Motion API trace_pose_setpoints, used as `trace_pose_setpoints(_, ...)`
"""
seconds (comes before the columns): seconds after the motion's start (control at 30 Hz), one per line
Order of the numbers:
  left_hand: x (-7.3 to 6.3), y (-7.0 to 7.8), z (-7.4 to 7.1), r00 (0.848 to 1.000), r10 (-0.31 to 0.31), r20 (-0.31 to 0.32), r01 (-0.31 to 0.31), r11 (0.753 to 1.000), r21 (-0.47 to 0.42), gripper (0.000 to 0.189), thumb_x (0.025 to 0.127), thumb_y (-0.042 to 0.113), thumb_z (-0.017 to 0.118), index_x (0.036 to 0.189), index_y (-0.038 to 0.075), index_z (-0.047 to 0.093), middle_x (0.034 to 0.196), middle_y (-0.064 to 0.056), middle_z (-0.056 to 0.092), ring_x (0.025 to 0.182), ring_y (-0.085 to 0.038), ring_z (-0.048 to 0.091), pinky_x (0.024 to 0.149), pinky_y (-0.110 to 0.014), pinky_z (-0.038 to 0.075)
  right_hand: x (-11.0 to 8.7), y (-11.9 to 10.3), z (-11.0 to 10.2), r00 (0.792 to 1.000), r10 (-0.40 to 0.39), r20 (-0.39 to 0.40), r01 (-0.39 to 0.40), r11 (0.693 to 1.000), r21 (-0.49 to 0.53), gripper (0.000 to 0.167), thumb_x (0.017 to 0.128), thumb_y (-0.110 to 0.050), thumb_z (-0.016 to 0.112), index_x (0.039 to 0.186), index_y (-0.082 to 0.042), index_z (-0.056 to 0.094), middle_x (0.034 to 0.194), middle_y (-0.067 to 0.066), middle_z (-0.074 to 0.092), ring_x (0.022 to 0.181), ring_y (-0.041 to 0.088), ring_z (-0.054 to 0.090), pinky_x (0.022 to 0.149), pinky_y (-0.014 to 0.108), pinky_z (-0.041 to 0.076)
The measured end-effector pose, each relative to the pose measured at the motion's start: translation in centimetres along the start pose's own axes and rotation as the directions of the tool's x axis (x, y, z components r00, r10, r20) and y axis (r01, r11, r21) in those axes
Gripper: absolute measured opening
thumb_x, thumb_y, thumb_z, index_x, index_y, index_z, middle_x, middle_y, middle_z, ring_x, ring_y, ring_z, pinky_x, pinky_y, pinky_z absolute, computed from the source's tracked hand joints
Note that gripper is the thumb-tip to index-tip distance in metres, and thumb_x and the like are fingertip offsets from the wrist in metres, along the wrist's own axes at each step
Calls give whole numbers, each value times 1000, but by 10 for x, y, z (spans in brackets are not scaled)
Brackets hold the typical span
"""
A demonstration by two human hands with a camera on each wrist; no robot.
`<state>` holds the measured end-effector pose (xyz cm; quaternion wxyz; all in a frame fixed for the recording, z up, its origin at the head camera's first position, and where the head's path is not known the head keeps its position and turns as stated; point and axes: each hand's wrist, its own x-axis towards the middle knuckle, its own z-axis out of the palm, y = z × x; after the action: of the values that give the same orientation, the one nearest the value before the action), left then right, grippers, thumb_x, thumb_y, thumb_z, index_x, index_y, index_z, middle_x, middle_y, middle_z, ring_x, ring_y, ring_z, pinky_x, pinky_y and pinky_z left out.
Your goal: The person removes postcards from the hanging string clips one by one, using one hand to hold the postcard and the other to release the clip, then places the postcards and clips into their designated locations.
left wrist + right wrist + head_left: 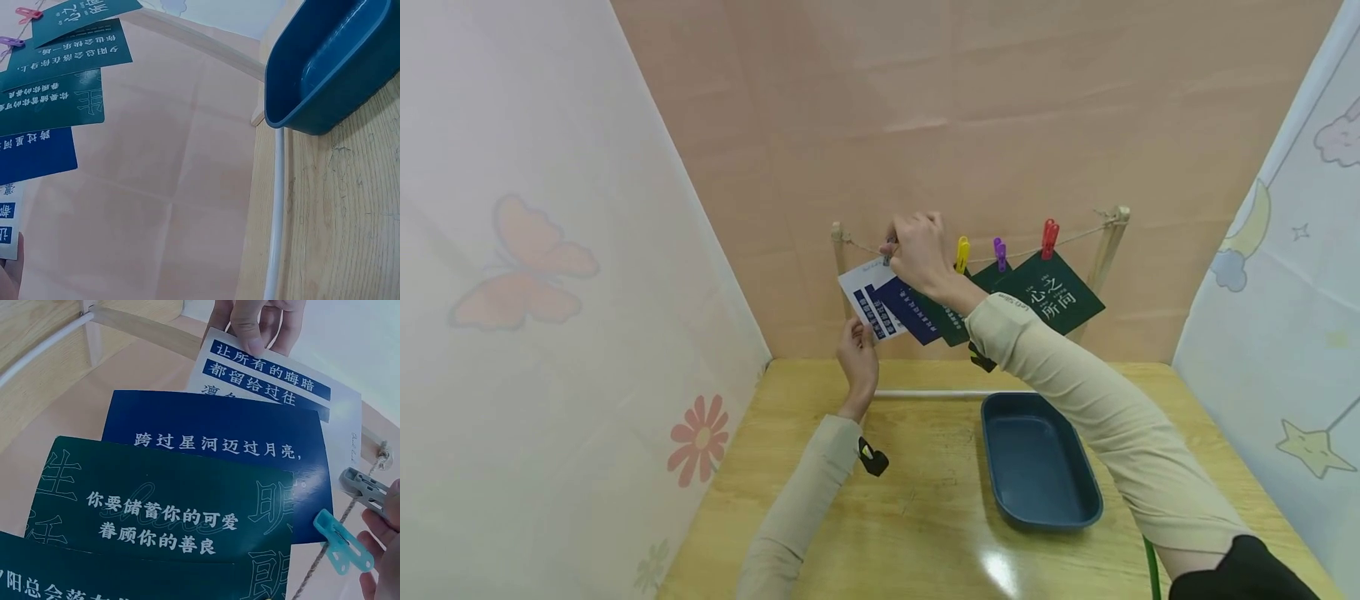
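My left hand pinches the lower edge of a white card with blue bands, thumb on its printed face. At the card's opposite end, my right hand pinches a grey clothespin whose tip overlaps the card's corner by the rope. A teal clothespin sits beside those fingers, on a dark blue card. Green cards hang farther along, overlapping one another. Yellow, purple and red clothespins stand along the rope.
Wooden posts carry the rope at both ends. A dark blue plastic bin rests on the wooden table, below my right forearm. A white rod runs across the table's back, before a pinkish backdrop.
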<state>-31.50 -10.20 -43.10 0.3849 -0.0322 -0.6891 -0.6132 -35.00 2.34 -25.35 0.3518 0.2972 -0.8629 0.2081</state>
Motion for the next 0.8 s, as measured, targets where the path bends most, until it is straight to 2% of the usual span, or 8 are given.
trace_pose_setpoints(0.13,3,1,0,1000,11,-3,-11,1000,4,16,99,2,57,110,-7,64,95,-19,66,90,-31,69,79,-38,58,2,0,-2,999,-28,-27,29,999,22,8,89,-6,70,84,-5,64,80,7,68,79,26,59,92,44,38)
trace_pose_setpoints(0.37,2,0,-1,1000,23,-2,-23,1000,15,15,99,0,58,109,-8,63,96,-20,66,90,-32,69,79,-38,58,2,1,-3,999,-4,-43,8,996,86,9,87,-2,70,82,-4,62,78,7,68,76,26,58,92,44,37)
trace_pose_setpoints(0.6,1,-1,-3,1000,19,-6,-18,1000,14,15,99,1,57,109,-8,63,96,-21,65,92,-32,69,81,-39,58,1,0,-2,998,6,-66,1,995,98,9,85,4,64,85,-4,62,83,8,68,80,26,58,91,44,34)
trace_pose_setpoints(0.8,0,-1,-7,1000,8,-18,-8,1000,22,14,98,-1,58,108,-9,63,95,-21,66,91,-33,69,81,-39,58,1,1,-1,994,-12,-111,24,994,103,9,84,4,65,86,-4,60,84,9,67,80,26,56,89,44,34)
